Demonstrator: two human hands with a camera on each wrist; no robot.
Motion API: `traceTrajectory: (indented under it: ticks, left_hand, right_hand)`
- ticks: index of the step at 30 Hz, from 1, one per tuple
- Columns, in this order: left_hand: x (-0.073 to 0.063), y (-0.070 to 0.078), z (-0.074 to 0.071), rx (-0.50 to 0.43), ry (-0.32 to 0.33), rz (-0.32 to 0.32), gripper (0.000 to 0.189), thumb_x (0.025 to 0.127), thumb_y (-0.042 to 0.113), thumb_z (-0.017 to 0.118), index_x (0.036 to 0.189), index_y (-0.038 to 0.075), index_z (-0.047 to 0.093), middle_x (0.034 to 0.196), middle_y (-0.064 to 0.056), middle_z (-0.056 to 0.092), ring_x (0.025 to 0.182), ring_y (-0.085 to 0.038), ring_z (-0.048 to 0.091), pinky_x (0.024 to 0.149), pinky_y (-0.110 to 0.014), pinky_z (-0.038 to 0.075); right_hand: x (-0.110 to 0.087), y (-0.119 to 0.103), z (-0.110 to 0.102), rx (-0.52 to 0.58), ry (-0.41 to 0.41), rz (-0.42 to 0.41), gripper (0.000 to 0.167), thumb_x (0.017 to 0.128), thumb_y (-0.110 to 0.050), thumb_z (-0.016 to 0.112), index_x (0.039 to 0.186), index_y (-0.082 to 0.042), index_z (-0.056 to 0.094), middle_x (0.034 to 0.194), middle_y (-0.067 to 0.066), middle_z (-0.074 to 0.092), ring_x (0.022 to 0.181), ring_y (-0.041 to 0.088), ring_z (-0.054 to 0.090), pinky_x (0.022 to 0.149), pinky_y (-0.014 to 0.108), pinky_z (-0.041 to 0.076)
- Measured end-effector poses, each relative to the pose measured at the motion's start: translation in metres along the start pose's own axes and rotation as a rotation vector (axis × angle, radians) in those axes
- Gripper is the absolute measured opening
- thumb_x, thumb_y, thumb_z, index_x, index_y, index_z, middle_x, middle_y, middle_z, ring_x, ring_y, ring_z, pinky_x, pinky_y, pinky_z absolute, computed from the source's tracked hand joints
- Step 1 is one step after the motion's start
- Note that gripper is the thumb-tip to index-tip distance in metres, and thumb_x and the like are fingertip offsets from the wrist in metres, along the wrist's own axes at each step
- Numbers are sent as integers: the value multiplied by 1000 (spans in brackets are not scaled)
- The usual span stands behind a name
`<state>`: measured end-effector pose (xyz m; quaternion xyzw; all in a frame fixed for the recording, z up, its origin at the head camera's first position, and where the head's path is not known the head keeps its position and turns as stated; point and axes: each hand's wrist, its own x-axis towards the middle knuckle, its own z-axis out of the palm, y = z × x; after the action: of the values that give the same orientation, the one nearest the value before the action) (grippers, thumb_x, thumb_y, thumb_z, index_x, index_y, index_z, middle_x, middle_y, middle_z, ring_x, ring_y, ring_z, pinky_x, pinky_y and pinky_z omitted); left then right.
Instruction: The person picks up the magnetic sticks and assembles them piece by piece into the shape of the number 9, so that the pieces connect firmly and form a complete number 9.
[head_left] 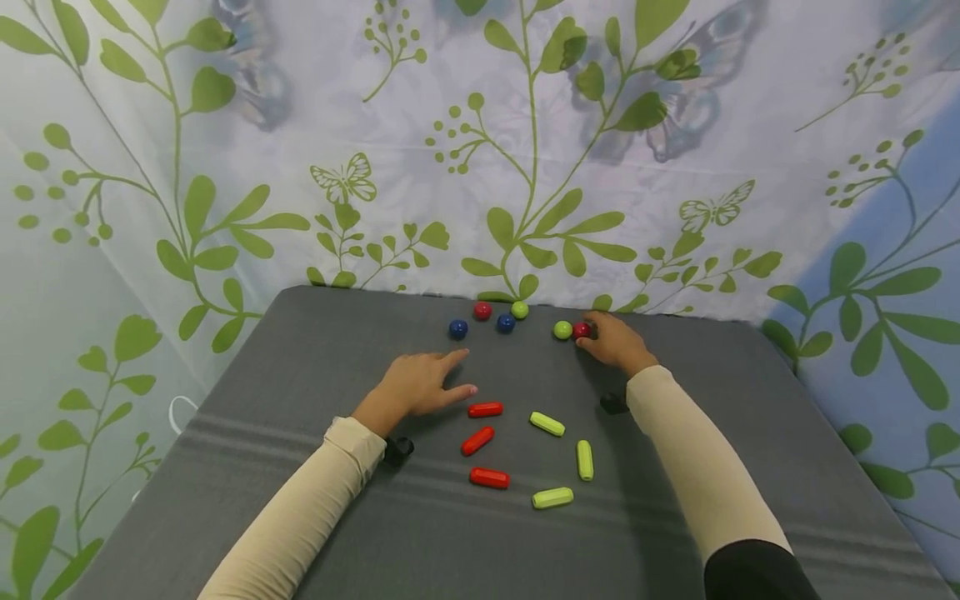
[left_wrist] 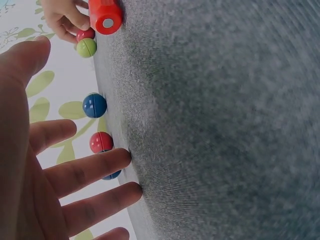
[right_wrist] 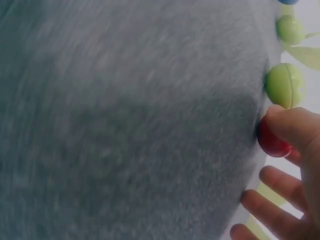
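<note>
My right hand (head_left: 619, 343) pinches a red ball (right_wrist: 273, 138) between thumb and fingers at the back of the table, right beside a light green ball (head_left: 562, 330). The left hand (head_left: 417, 383) hovers low over the cloth with fingers spread and nothing in them. Its thumb points over a red stick (head_left: 485, 409). Beyond its index finger sits a dark blue ball (head_left: 458, 329). Further along the back row are a second red ball (head_left: 483, 311), another blue ball (head_left: 506, 322) and another green ball (head_left: 519, 310).
Two more red sticks (head_left: 477, 441) (head_left: 490, 477) lie mid-table. Three yellow-green sticks (head_left: 547, 423) (head_left: 585, 461) (head_left: 552, 498) lie to their right. Grey cloth (head_left: 420, 533) covers the table, and a leaf-patterned curtain (head_left: 420, 200) hangs along its back edge.
</note>
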<state>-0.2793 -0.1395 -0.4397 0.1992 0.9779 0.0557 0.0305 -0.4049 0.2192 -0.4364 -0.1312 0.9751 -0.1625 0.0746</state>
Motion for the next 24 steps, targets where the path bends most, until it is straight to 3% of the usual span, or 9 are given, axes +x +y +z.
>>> traceTrajectory:
  ticks: [7, 17, 21, 24]
  left_hand:
    - [0, 3, -1, 5, 6, 6, 80, 95, 74, 43, 157, 24, 40, 138, -10, 61, 116, -29, 63, 90, -51, 51]
    - [2, 11, -2, 5, -17, 37, 80, 94, 75, 44, 155, 23, 42, 139, -8, 60, 119, -27, 62, 94, -50, 49]
    - [6, 16, 0, 16, -14, 100, 75, 92, 74, 51, 143, 20, 57, 134, -5, 63, 115, -23, 63, 92, -46, 50]
    - [8, 20, 1, 14, -13, 162, 60, 89, 68, 62, 125, 21, 69, 126, -1, 65, 109, -20, 64, 89, -43, 51]
  right_hand:
    - [-2, 8, 2, 230, 24, 29, 61, 101, -31, 65, 148, 0, 43, 143, 27, 50, 130, 46, 46, 103, 59, 37]
    - [0, 7, 2, 269, 32, 36, 61, 99, -34, 66, 146, 0, 45, 142, 29, 49, 126, 46, 49, 100, 57, 41]
    - [-1, 6, 2, 266, 38, 33, 63, 99, -34, 68, 146, 1, 45, 141, 29, 49, 125, 46, 49, 101, 58, 39]
    - [-1, 7, 2, 264, 32, 37, 64, 98, -34, 68, 146, 1, 45, 141, 30, 49, 125, 46, 50, 100, 57, 40]
